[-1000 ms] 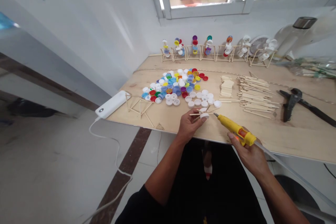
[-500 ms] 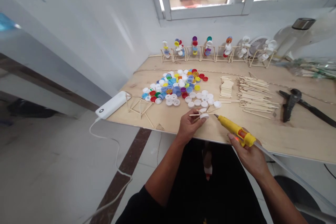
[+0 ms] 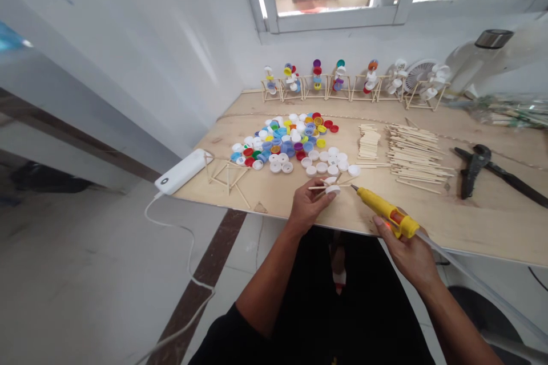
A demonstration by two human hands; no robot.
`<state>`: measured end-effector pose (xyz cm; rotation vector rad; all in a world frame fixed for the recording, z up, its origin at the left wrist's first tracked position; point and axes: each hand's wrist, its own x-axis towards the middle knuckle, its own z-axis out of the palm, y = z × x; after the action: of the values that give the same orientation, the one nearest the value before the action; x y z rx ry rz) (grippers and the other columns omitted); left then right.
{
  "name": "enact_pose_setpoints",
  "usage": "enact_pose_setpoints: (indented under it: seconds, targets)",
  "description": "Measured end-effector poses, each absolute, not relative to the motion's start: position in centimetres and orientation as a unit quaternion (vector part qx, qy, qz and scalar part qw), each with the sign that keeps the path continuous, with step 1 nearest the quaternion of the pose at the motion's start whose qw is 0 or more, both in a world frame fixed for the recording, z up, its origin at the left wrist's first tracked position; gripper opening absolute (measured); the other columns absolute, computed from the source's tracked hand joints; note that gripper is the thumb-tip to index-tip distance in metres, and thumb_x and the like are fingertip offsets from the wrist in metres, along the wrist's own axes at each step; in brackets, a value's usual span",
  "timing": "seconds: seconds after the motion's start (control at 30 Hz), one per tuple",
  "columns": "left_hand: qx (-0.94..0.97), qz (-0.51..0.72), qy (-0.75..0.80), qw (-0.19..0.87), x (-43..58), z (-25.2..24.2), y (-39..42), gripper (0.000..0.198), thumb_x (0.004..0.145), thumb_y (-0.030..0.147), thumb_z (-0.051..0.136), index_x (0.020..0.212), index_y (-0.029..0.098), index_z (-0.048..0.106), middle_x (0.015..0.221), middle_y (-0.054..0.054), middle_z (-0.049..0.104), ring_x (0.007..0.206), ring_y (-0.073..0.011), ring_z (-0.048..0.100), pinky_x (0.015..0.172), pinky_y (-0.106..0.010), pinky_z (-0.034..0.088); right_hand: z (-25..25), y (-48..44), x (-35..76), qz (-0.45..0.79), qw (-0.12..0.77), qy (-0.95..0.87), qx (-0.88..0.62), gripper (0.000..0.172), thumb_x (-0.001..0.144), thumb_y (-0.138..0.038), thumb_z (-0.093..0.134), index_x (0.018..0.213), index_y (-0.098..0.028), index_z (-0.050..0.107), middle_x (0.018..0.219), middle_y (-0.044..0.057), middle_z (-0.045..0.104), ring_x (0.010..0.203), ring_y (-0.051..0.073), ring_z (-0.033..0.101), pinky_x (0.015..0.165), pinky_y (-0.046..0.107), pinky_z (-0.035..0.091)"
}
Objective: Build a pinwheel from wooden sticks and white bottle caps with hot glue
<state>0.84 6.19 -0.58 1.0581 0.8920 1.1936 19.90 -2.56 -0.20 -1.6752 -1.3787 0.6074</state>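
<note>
My left hand (image 3: 309, 204) is closed in a pinch on a small assembly of thin wooden sticks with a white bottle cap (image 3: 333, 189), held just above the near edge of the plywood board (image 3: 479, 222). My right hand (image 3: 409, 254) grips a yellow glue gun (image 3: 383, 212); its tip points left and sits a little to the right of the white cap. A clear glue stick trails back from the gun toward the lower right.
A heap of coloured and white bottle caps (image 3: 291, 140) lies beyond my left hand. Piles of wooden sticks (image 3: 417, 157) lie at right, black pliers (image 3: 475, 168) farther right. A white power bank (image 3: 182, 171) with cable sits at the board's left edge. Several stick-and-cap models (image 3: 342, 82) line the wall.
</note>
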Motion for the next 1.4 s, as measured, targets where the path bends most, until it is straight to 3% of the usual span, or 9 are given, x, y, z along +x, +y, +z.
enact_pose_setpoints:
  seconds: [0.7,1.07,1.4]
  targets:
    - [0.457,0.521,0.386,0.609,0.89,-0.52,6.13,0.034,0.06,0.032,0.08,0.087,0.018,0.064,0.091,-0.003,0.067,0.093,-0.0197,0.063,0.091,-0.035,0.047,-0.66,-2.6,20.18,0.284,0.433,-0.545,-0.659,0.026,0.08,-0.042,0.061,0.094,-0.02,0.059,0.071,0.002,0.064,0.07,0.019,0.065,0.053,0.023,0.049]
    - [0.461,0.514,0.388,0.61,0.88,-0.34,6.06,0.034,0.061,0.032,0.079,0.087,0.017,0.064,0.087,-0.002,0.067,0.089,-0.0186,0.064,0.091,-0.034,0.047,-0.86,-2.53,20.13,0.266,0.438,-0.544,-0.665,0.025,0.079,-0.045,0.06,0.085,-0.021,0.059,0.059,-0.001,0.059,0.057,0.016,0.06,0.045,0.022,0.045]
    - [0.471,0.522,0.384,0.598,0.82,-0.52,6.21,0.033,0.061,0.033,0.08,0.085,0.018,0.064,0.092,-0.003,0.068,0.094,-0.0201,0.063,0.091,-0.035,0.047,-0.42,-2.52,20.18,0.245,0.421,-0.554,-0.675,0.023,0.078,-0.044,0.062,0.081,-0.021,0.058,0.064,0.0,0.062,0.061,0.017,0.063,0.047,0.022,0.046]
